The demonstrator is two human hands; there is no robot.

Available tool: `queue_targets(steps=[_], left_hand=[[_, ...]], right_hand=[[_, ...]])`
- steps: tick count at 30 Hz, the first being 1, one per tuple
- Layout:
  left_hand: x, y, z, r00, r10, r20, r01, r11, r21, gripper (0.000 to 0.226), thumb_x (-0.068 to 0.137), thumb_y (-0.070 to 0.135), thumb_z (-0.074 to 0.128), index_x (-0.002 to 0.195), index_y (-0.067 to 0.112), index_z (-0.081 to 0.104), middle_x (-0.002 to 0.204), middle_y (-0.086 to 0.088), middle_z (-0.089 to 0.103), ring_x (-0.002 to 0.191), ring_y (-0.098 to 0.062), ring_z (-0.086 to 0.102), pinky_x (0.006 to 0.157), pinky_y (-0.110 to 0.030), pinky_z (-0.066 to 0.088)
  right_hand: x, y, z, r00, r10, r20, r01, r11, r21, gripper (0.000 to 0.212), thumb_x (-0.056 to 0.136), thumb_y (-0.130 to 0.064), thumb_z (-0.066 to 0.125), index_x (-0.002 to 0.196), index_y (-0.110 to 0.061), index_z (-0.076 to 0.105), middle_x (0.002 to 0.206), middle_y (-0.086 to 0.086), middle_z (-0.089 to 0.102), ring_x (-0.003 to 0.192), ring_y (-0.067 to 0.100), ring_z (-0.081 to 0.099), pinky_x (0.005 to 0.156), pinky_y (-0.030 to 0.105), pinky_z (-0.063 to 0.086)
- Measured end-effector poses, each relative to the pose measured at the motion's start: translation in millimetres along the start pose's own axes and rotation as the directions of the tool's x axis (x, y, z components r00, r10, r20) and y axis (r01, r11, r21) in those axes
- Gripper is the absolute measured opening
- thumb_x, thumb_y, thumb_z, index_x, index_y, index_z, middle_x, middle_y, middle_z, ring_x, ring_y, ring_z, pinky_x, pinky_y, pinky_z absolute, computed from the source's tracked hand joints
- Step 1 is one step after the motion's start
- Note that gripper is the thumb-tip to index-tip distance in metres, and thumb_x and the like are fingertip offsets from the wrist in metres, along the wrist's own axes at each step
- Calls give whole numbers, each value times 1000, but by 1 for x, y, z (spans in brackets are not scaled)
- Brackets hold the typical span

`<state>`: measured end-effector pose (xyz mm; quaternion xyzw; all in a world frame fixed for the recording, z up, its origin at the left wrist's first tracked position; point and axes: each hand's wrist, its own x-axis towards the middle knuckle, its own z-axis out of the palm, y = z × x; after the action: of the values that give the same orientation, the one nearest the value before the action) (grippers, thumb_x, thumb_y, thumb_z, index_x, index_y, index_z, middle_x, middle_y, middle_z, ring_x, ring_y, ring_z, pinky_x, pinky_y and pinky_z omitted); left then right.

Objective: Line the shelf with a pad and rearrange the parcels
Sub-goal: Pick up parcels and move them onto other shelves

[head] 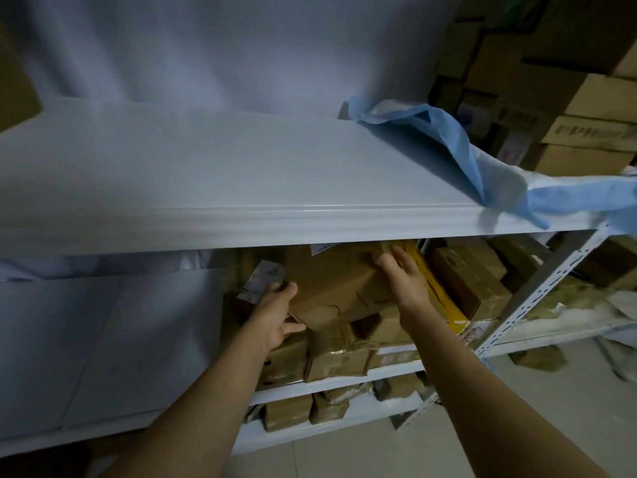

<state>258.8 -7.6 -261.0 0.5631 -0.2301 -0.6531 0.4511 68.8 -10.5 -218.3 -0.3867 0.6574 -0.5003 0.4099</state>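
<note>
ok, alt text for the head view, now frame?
The left hand and right hand grip a brown cardboard box among stacked parcels on the tier under the white top shelf. A blue pad lies crumpled at that shelf's right end, partly hanging over the edge.

A parcel storeroom

White slotted-steel racking (541, 291) holds taped brown parcels (337, 353) on its lower shelves, and cardboard cartons (593, 98) stand stacked high at the far right, over a pale tiled floor (586, 408)
</note>
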Motion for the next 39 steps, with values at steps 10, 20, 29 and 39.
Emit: queue_targets(steps=[10,20,29,39], left_hand=[[5,-33,32,1000,-2,28,-2,992,130,40,99,21,44,139,22,44,147,-11,41,135,-31,39,104,-50,42],[-1,-25,55,999,37,-25,-33,993,115,67,86,55,53,143,24,37,150,-9,35,135,-29,36,105,-58,35],[-16,-20,53,993,24,-114,-19,999,45,60,89,48,55,141,23,38,147,-11,39,135,-34,36,104,-58,37],[-58,10,-17,973,149,-178,-132,986,104,30,92,21,56,120,11,56,121,-9,60,110,-23,55,89,-38,44]], right_hand=[[-11,24,20,960,-279,22,208,658,-723,81,70,-70,60,142,-44,34,144,12,26,130,35,27,106,48,30],[-9,33,21,925,-302,230,338,378,-862,88,69,-85,43,145,-46,25,149,7,25,127,33,29,102,43,28],[-17,39,17,911,-305,279,393,430,-813,93,79,-40,65,151,-33,6,160,-5,8,145,32,7,113,51,18],[-83,17,67,746,-595,298,655,574,-491,10,85,-10,63,89,-17,69,96,1,60,84,16,58,71,29,51]])
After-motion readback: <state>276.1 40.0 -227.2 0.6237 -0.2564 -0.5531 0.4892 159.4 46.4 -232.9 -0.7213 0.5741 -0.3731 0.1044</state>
